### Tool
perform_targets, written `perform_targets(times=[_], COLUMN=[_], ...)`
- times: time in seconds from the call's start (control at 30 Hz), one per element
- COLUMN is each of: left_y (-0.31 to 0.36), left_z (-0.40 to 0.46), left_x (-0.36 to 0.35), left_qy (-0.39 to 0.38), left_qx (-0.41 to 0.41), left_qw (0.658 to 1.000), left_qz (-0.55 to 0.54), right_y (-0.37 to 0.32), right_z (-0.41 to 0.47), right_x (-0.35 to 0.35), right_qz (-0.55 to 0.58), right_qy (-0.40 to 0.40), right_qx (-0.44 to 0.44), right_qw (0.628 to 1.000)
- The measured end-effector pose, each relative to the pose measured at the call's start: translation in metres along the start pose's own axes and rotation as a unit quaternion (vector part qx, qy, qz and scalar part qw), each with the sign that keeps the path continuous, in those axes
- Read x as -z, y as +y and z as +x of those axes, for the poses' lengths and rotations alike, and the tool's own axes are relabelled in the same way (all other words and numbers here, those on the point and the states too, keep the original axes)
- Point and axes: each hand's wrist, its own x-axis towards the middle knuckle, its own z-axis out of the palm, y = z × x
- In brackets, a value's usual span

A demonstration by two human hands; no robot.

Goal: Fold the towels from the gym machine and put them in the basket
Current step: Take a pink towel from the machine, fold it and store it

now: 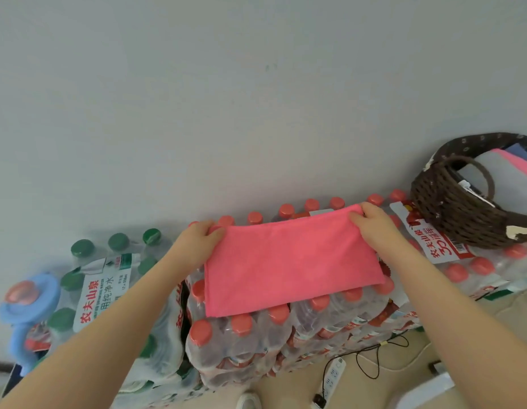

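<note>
One pink towel (289, 264) lies folded flat in the middle of the frame, on top of shrink-wrapped packs of red-capped water bottles (244, 343). Two hands are on it: the left hand (201, 242) pinches its far left corner, the right hand (374, 224) pinches the far right corner, both forearms stretched out forward. One brown wicker basket (457, 214) sits at the right edge with a few folded towels already inside. A green-capped bottle pack (108, 290) sits lower left.
</note>
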Motion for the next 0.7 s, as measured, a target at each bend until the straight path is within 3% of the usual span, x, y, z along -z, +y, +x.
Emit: perform_targets(times=[0.07,0.27,0.43,0.5,0.53,0.6,0.63,0.7], left_y=[-0.003,0.003,0.004,0.005,0.007,0.012,0.016,0.022], left_z=[0.007,0.017,0.015,0.011,0.008,0.006,0.005,0.000], left_x=[-0.001,-0.007,-0.011,-0.010,-0.010,-0.018,-0.026,-0.047], left_qy=[0.003,0.002,0.039,0.067,0.091,0.138,0.143,0.092], left_qx=[0.019,-0.011,-0.011,-0.022,-0.049,-0.179,-0.246,-0.316], left_qw=[1.000,0.990,0.962,0.947,0.937,0.901,0.890,0.891], left_qz=[-0.001,0.144,0.268,0.314,0.334,0.370,0.357,0.312], right_y=[0.001,0.003,0.003,-0.002,-0.005,-0.017,-0.026,-0.039], right_z=[0.005,0.012,0.009,0.004,0.001,-0.011,-0.019,-0.032], right_x=[-0.009,-0.022,-0.025,-0.025,-0.027,-0.037,-0.045,-0.068], right_qz=[-0.009,-0.089,-0.102,-0.159,-0.216,-0.253,-0.234,-0.223], right_qy=[0.015,0.061,0.065,0.068,0.083,0.138,0.123,0.008], right_qx=[-0.024,-0.038,-0.044,-0.037,-0.015,0.115,0.190,0.282], right_qw=[1.000,0.993,0.992,0.984,0.973,0.951,0.946,0.933])
